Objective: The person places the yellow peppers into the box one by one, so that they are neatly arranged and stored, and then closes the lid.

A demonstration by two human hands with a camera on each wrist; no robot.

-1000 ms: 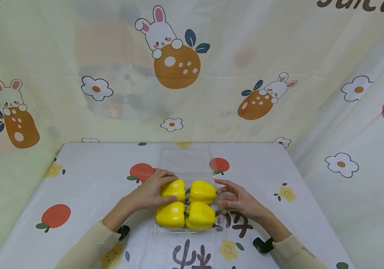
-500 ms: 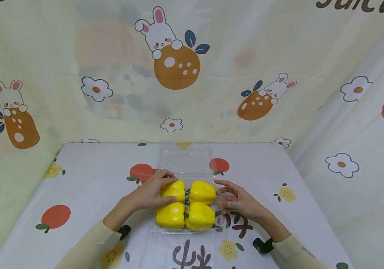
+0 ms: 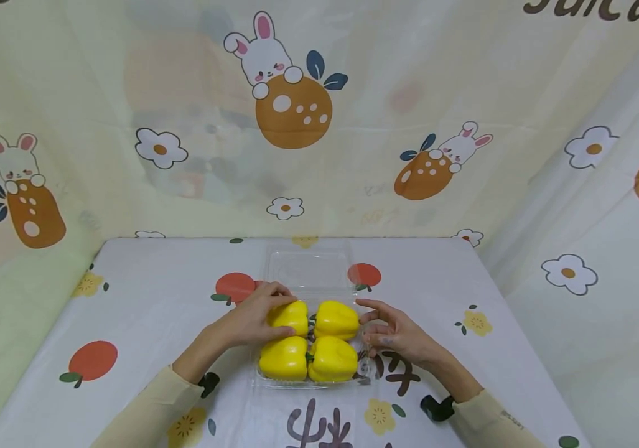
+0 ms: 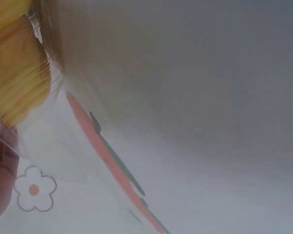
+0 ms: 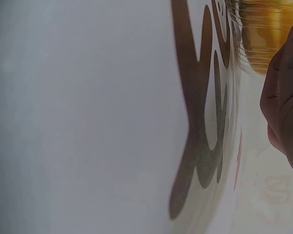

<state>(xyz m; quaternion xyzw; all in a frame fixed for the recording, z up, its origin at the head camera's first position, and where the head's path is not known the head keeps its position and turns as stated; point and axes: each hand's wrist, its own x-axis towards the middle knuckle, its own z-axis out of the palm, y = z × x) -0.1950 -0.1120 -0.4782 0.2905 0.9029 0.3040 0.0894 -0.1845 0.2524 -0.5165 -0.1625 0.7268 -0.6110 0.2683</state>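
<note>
Our left hand (image 3: pixel 249 320) is curled over the far-left yellow bell pepper (image 3: pixel 290 316), fingers across its top and thumb at its near side. Our right hand (image 3: pixel 394 333) hovers loosely spread beside the clear plastic clamshell tray (image 3: pixel 368 367); we cannot tell whether its fingertips touch the rim. To seat this pepper well, we judge it best to press it down gently and level, without crowding its neighbours, while the right hand steadies the tray wall. The tray holds four yellow peppers, two by two, filling it. Its open lid (image 3: pixel 308 267) lies flat behind it on the printed tablecloth (image 3: pixel 145 311).
</note>
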